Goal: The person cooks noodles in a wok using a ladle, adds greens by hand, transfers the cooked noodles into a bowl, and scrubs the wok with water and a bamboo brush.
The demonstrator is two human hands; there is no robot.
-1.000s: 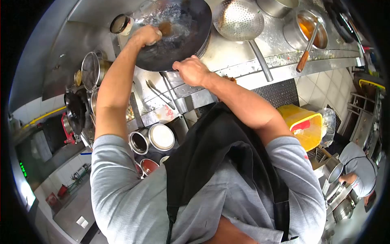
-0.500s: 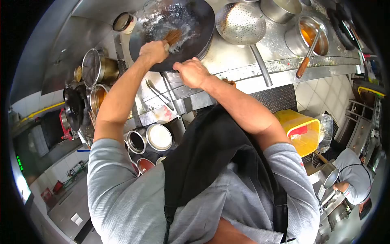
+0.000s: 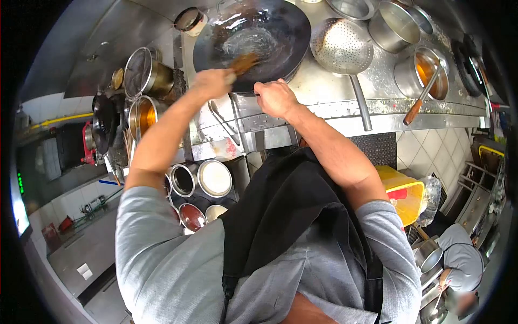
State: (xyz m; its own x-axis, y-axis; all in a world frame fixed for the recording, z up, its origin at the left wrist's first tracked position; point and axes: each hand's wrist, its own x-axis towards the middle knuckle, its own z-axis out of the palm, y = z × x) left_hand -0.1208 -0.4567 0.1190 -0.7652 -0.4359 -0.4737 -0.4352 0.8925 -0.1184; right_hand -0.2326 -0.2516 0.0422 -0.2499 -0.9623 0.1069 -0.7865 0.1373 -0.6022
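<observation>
My left hand [image 3: 212,85], a little blurred, is closed around a wok brush [image 3: 245,63] with brown bristles. Its bristles are over the near inside of a large dark wok [image 3: 294,32], and whether they touch the metal is hard to tell. A shallow pool of water [image 3: 251,43] lies in the bottom of the wok. My right hand [image 3: 276,98] is closed at the wok's near rim; its fingertips hide the exact spot held. Below the wok, between my forearms, a pair of tongs [image 3: 224,121] lies on the counter.
To the right are a perforated strainer [image 3: 342,46], a steel pot [image 3: 394,27] and a pot of orange liquid [image 3: 426,70] with a wooden-handled tool. Lower left stand several lidded containers [image 3: 215,178]. A yellow bin [image 3: 407,200] is at right; a co-worker [image 3: 461,256] bends at lower right.
My left hand has drawn the brush back toward the wok's near side. The water splashes less and forms a smaller pool. The whole view has shifted, with the counter appearing further right and lower.
</observation>
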